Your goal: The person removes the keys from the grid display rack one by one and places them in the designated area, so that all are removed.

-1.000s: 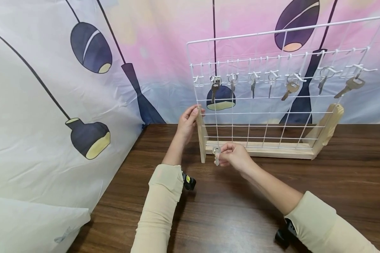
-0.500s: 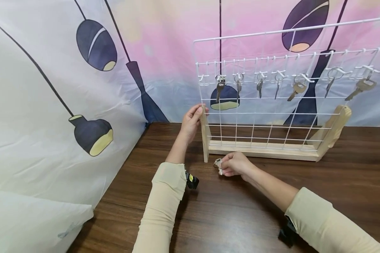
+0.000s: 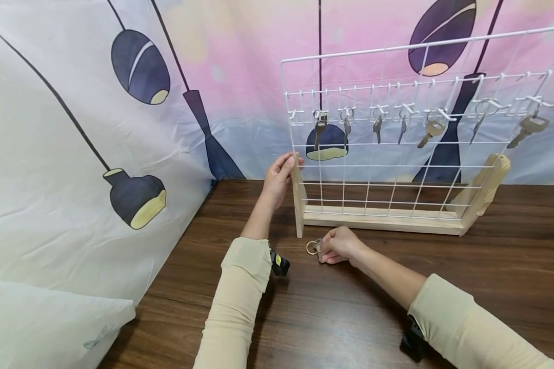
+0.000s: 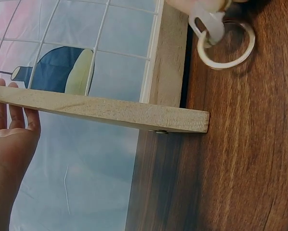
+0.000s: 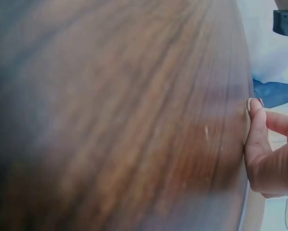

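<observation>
A white wire-grid rack (image 3: 378, 165) stands on a pale wooden base, with several keys (image 3: 431, 134) hanging by rings from its row of hooks. My left hand (image 3: 277, 179) holds the top of the rack's left wooden upright (image 3: 298, 205); in the left wrist view its fingers lie against that upright. In front of the base, low at the tabletop, my right hand (image 3: 343, 245) pinches a key (image 3: 320, 251) between thumb and fingers. The key's ring (image 3: 309, 248) sticks out to the left, also clear in the left wrist view. My fingers hide part of the key.
The brown wooden table (image 3: 304, 318) runs under both arms. A printed cloth (image 3: 240, 102) with lamp pictures hangs close behind the rack, and a white cloth (image 3: 51, 246) borders the table on the left. A black wrist camera (image 3: 279, 263) sits by the left cuff.
My right hand has lowered the key from the front of the rack's base to the tabletop, towards me, and the key has tilted over. The left hand stays on the upright.
</observation>
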The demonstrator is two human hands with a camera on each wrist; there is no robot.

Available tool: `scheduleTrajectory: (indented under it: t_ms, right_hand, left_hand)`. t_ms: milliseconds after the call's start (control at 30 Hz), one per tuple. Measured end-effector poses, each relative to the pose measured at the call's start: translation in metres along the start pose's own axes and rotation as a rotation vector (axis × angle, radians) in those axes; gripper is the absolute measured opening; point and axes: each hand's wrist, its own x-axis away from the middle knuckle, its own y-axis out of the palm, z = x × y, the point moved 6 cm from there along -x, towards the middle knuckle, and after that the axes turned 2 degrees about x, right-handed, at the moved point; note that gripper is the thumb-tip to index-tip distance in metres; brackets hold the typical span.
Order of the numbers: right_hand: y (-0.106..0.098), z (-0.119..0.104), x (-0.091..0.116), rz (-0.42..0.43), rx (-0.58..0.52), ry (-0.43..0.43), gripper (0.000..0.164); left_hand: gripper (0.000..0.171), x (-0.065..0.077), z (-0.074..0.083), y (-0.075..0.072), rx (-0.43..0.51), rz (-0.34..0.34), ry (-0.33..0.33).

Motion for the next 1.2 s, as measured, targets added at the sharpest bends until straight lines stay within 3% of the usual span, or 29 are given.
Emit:
scheduleTrajectory:
  t_ms: [433, 867, 1033, 1200]
  right_hand:
    - [0.005, -0.001, 0.000, 0.026, 0.128, -0.030, 0.006]
    - [0.001, -0.003, -0.002, 0.088, 0.184, -0.044, 0.023]
    - [-0.007, -0.026, 0.006, 0.114, 0.274, -0.126, 0.022]
    - [-0.020, -0.073, 0.022, 0.191, 0.281, -0.291, 0.020]
  left_hand:
    - [0.032, 0.001, -0.002, -0.003, -0.001, 0.008, -0.010]
    - [0.032, 0.000, -0.002, -0.002, 0.006, -0.011, 0.001]
    - [0.033, 0.000, -0.002, -0.002, 0.011, -0.013, 0.002]
    - [0.032, -0.001, -0.002, -0.002, 0.006, 0.001, 0.006]
